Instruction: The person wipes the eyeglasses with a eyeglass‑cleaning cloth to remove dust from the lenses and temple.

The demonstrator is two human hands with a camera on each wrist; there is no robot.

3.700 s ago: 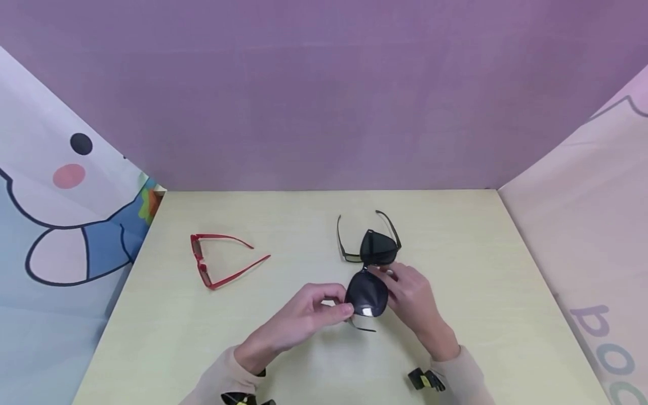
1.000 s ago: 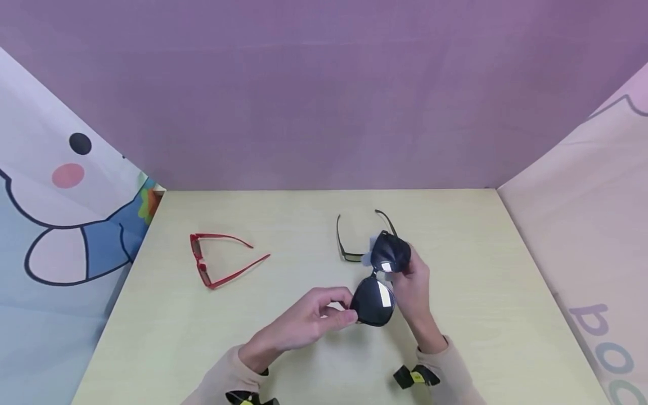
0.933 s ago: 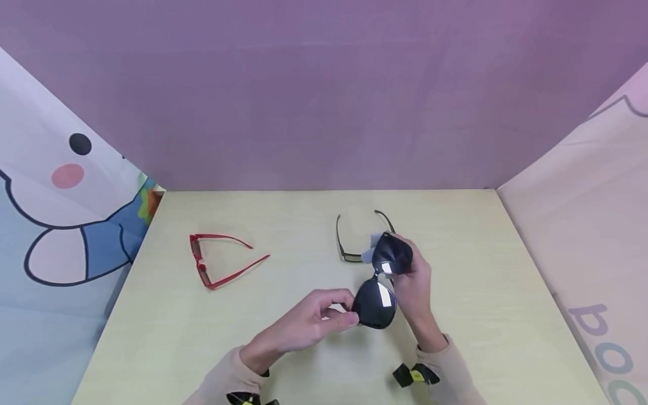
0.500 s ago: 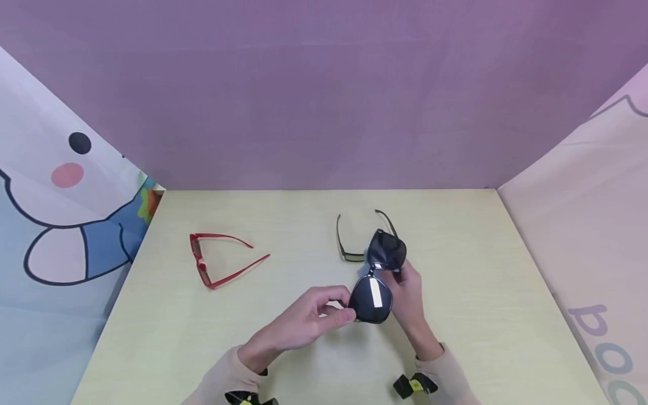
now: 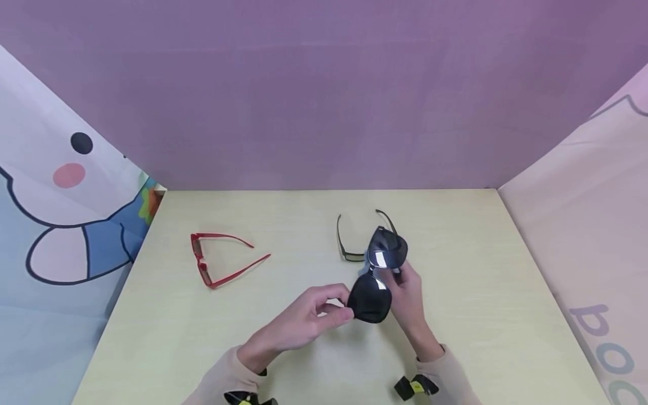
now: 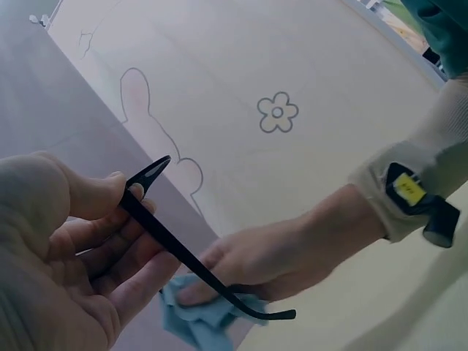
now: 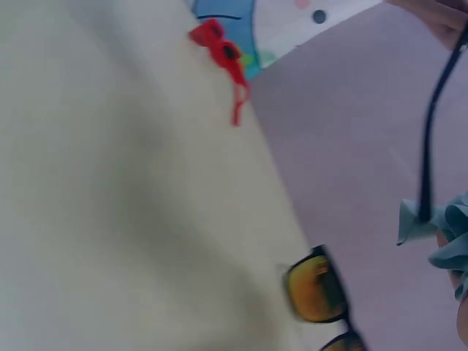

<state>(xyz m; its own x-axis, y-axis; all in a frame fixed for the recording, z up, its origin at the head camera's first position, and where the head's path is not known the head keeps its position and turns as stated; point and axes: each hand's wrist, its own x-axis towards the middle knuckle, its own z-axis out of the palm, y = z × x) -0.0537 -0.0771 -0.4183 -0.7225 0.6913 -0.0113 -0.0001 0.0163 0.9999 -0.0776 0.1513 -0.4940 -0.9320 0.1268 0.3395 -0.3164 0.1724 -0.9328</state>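
Note:
In the head view a pair of dark sunglasses [image 5: 371,298] hangs above the table, its lenses one above the other. My left hand [image 5: 306,316] pinches the frame by its lower end, between thumb and fingers. Behind the lenses my right hand [image 5: 410,295] holds a light blue cloth [image 6: 197,314], best seen in the left wrist view. That view also shows one slim black temple [image 6: 183,252] crossing in front of the cloth and the right hand. Whether the cloth touches a lens is hidden. The right wrist view catches the cloth [image 7: 442,227] at its right edge.
Black-framed glasses [image 5: 352,257] with temples unfolded lie on the table behind the sunglasses, partly covered by them. Red glasses [image 5: 204,269] lie on the left, temples pointing right. A purple backdrop [image 5: 324,101] rises at the table's far edge.
Over the last second my right hand has moved down and slightly left behind the lenses, with the cloth. The sunglasses have shifted slightly left and tilted. The left hand keeps its pinch.

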